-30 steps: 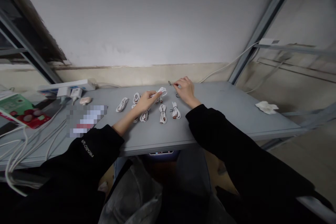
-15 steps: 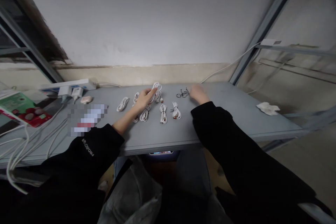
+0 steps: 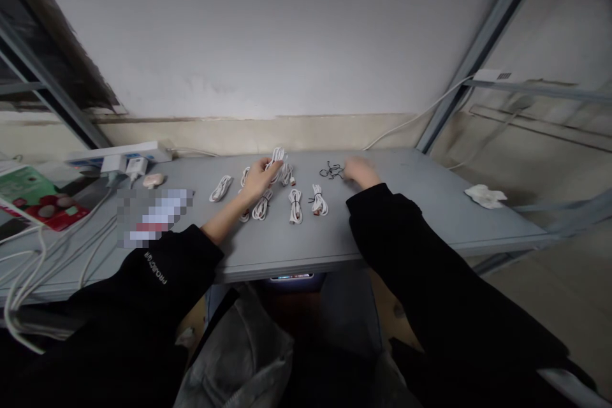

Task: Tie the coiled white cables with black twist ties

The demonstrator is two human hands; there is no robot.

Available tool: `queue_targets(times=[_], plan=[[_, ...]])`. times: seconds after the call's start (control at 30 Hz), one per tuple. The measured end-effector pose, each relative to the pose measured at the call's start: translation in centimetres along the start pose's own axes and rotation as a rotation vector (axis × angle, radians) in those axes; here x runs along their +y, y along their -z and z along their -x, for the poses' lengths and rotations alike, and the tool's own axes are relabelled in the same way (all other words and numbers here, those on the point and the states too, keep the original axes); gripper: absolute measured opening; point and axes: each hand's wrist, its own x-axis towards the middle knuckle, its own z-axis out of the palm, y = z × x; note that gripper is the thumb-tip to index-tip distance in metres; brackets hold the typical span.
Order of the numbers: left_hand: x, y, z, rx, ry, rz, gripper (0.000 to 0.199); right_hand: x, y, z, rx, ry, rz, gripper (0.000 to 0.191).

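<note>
The black-sleeved left arm reaches toward the frame's centre, its bare left hand (image 3: pixel 259 177) pinched; the bare right hand (image 3: pixel 362 172), right of centre, is blurred.

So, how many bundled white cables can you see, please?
8: one bundle in the left hand, one just right of it, four in the near row, one leftmost, one between that and the hand; the arm may hide more.

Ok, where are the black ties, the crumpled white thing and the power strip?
Black ties (image 3: pixel 333 171): head view, middle of the tangle.
Crumpled white thing (image 3: pixel 485 196): head view, its middle.
Power strip (image 3: pixel 146 152): head view, its white casing.
</note>
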Motion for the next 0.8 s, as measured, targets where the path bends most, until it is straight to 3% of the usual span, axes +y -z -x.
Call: queue_targets(times=[0.1, 0.23, 0.33, 0.43, 0.63, 0.8], plan=[[0.1, 0.0, 0.1, 0.005, -0.046, -0.080, 0.028, -0.2, 0.4, 1.1, 0.086, 0.080, -0.095, 0.028], [0.5, 0.1, 0.4, 0.033, -0.160, -0.270, 0.028, -1.8, 0.4, 2.5, 0.308, 0.316, -0.440, 0.031], [1.1, 0.1, 0.9, 0.008, -0.236, -0.350, 0.028, -3.5, -0.2, 3.7, 0.324, 0.564, -0.704, 0.042], [1.7, 0.1, 1.4, -0.036, -0.271, -0.437, 0.031, -4.8, -0.8, 5.0, 0.299, 0.753, -0.771, 0.049], [2.4, 0.0, 1.9, -0.093, -0.341, -0.596, 0.031, -5.8, -1.8, 5.6, 0.280, 0.793, -0.936, 0.040], [2.1, 0.0, 1.7, -0.125, -0.339, -0.599, 0.034, -6.8, -2.2, 4.7, 0.278, 0.754, -1.132, 0.029]])
